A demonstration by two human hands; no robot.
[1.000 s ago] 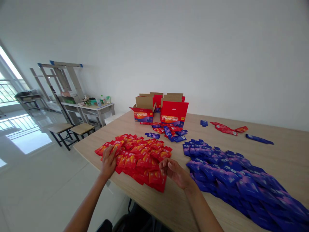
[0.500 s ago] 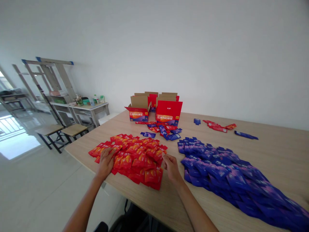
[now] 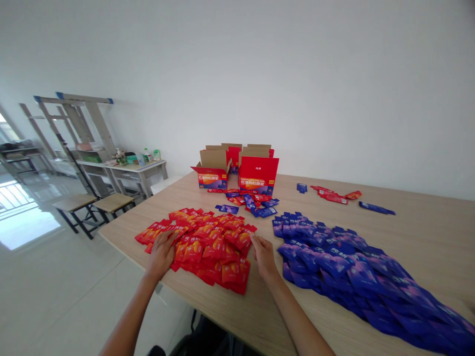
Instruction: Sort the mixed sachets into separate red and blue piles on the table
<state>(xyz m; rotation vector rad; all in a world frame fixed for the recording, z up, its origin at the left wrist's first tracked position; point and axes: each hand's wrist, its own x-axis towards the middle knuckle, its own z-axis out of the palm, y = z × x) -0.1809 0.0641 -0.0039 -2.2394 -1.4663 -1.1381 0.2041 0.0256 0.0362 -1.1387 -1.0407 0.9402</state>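
A heap of red sachets (image 3: 208, 242) lies on the wooden table (image 3: 408, 222) in front of me. My left hand (image 3: 161, 254) rests flat on the heap's left edge, fingers stretched out. At the right edge of the same heap my right hand (image 3: 263, 254) lies with its fingers extended and touching the sachets. A long heap of blue sachets (image 3: 352, 267) spreads to the right of my right hand.
Open red cartons (image 3: 237, 170) stand at the table's far side with a few loose red and blue sachets (image 3: 252, 201) before them. More loose sachets (image 3: 336, 195) lie far right. Desks and stools (image 3: 111, 185) stand on the floor to the left.
My right hand has uncurled and moved forward to the right edge of the red heap. My left hand has stayed on the left edge. The camera view has shifted slightly.
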